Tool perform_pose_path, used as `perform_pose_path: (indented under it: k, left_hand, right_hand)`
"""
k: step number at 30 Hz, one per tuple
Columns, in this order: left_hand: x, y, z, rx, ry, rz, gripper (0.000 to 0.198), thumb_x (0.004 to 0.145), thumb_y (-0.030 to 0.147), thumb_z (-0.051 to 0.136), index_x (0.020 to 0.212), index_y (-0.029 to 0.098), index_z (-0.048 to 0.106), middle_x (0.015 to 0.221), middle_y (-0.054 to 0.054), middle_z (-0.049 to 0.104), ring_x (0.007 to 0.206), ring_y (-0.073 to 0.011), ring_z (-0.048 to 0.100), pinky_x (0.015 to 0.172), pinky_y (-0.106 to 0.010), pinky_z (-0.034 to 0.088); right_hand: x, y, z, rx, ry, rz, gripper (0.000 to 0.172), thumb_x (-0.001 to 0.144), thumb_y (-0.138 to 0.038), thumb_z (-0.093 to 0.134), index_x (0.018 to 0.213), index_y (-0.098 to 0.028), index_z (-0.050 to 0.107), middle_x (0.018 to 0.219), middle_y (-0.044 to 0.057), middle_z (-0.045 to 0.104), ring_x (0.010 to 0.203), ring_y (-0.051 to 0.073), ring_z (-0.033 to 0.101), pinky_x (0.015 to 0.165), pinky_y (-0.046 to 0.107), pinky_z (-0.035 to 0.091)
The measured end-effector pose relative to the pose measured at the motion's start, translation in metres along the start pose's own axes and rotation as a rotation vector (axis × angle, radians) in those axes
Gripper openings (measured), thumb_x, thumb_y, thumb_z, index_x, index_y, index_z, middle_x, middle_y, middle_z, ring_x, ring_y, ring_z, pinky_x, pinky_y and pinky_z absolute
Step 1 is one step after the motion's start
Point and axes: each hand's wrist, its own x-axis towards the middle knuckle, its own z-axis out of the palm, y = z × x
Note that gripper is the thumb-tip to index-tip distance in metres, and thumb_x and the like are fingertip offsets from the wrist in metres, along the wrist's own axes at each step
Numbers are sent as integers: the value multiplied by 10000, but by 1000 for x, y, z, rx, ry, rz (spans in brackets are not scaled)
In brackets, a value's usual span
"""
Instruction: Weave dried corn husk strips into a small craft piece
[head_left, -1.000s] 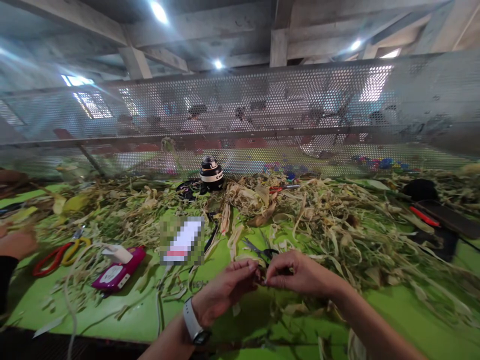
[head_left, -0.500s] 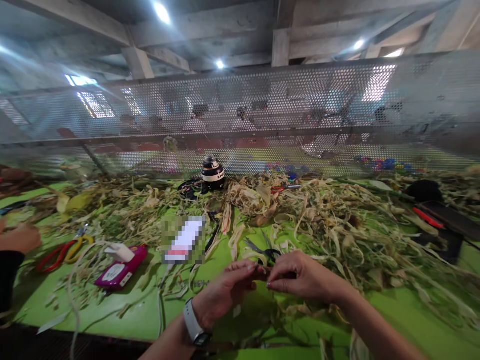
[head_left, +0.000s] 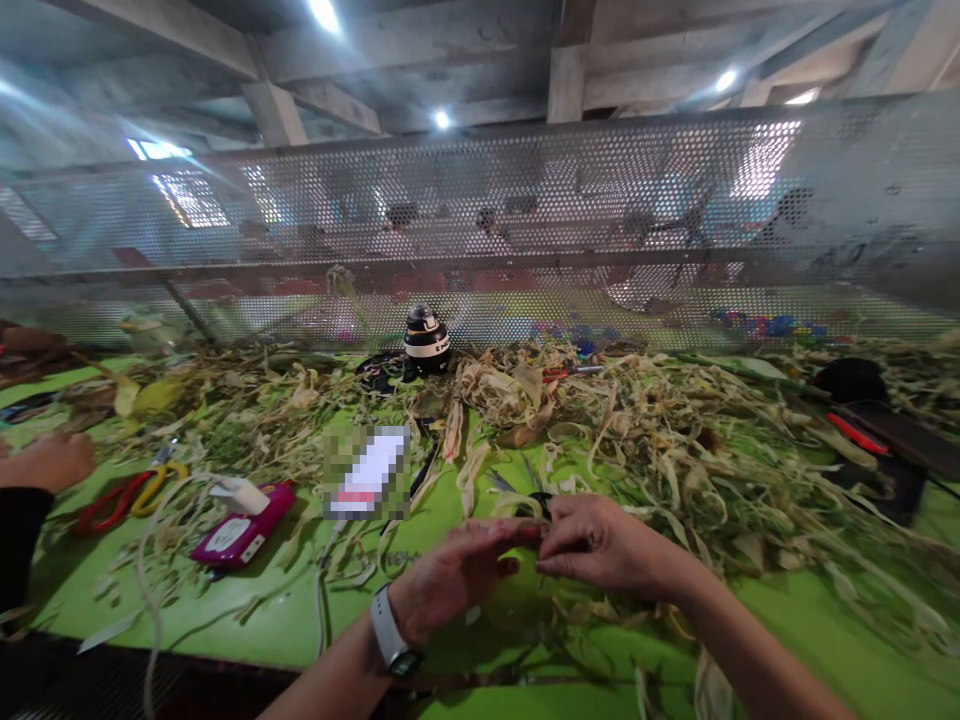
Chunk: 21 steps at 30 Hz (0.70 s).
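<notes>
My left hand (head_left: 457, 575) is over the green table, wrist wearing a pale-banded watch (head_left: 394, 640). Its fingers stretch to the right, with the thumb apart below them. My right hand (head_left: 607, 545) meets the left fingertips, thumb and fingers pinched together. Whatever lies in that pinch is hidden or too small to name. Just beyond both hands rest scissors (head_left: 538, 502) with dark handles, partly covered by the right hand and a pale strip. Dried, husk-like plant strips (head_left: 660, 450) are heaped behind and to the right.
Red-and-yellow-handled scissors (head_left: 127, 497) and a magenta box (head_left: 244, 530) with a white plug and cable are at left. A blurred phone-like device (head_left: 373, 472) lies near the middle. Behind stand a black-and-white container (head_left: 426, 340) and a perforated metal screen (head_left: 480, 200). Another person's hand (head_left: 52, 460) reaches in at left.
My left fingers have straightened out and the gap to the thumb has widened. The right hand keeps its pinch in nearly the same place. The other person's hand has shifted slightly right and up.
</notes>
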Motion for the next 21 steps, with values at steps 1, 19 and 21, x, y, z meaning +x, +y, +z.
perform_pose_path:
  k: [1,19,21]
  left_hand:
    - [0,1,0,24,-14,13,205,731,220,638,904,145,719,1048,-88,663,925,-171,562,794,-268,399]
    - [-15,26,-5,684,110,115,342,783,376,598,1078,211,652,1321,-104,467,1081,-253,532,784,-322,528]
    - [-19,28,-4,889,151,195,320,795,382,576,1053,214,663,1279,-104,506,1090,-242,525,811,-311,517]
  right_hand:
    - [0,0,0,-6,-1,5,167,810,-280,608,773,-192,745,669,14,594,659,119,522,592,213,356]
    - [3,10,-3,34,361,266,347,845,-376,495,571,-165,501,563,-27,456,554,100,411,523,219,309]
    - [3,13,-4,45,394,294,366,831,-378,501,534,-169,455,531,-37,404,523,92,368,498,218,285]
